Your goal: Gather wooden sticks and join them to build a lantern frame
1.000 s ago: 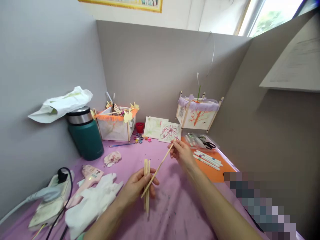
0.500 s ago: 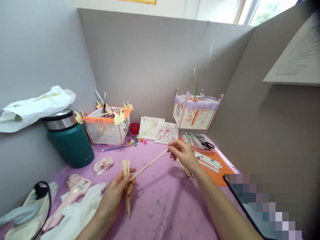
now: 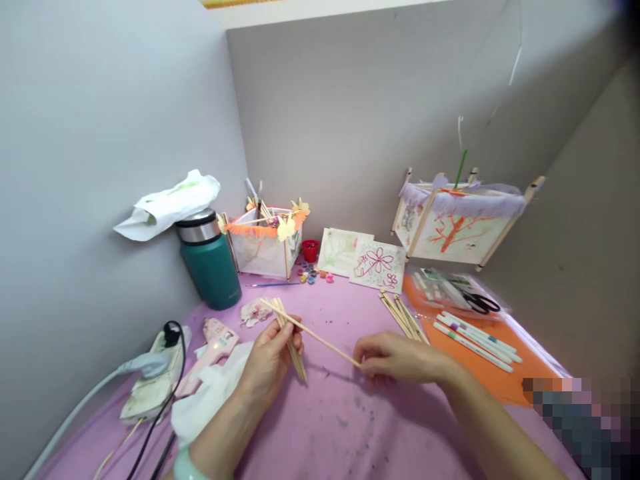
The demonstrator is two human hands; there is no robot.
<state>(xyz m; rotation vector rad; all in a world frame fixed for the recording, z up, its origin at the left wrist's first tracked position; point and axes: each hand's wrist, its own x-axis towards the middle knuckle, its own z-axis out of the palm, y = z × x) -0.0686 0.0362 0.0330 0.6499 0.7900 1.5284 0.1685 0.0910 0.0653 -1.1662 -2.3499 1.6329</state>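
My left hand (image 3: 271, 359) grips a small bundle of thin wooden sticks (image 3: 289, 338) above the purple table cover (image 3: 345, 427). My right hand (image 3: 397, 358) pinches the right end of one long stick (image 3: 327, 342), whose left end rests against the bundle in my left hand. A loose pile of more sticks (image 3: 403, 317) lies on the table just beyond my right hand.
A pink glue gun (image 3: 210, 347), white tissue and a power strip (image 3: 150, 373) lie at the left. A teal flask (image 3: 210, 261), two paper lanterns (image 3: 265, 243) (image 3: 457, 223), drawings (image 3: 377, 263), paint pots, markers (image 3: 475, 337) and scissors (image 3: 480, 303) on an orange sheet line the back and right.
My right hand has dropped toward the table and come nearer, tipping the long stick flatter. The view has shifted right, showing a pile of sticks on the table.
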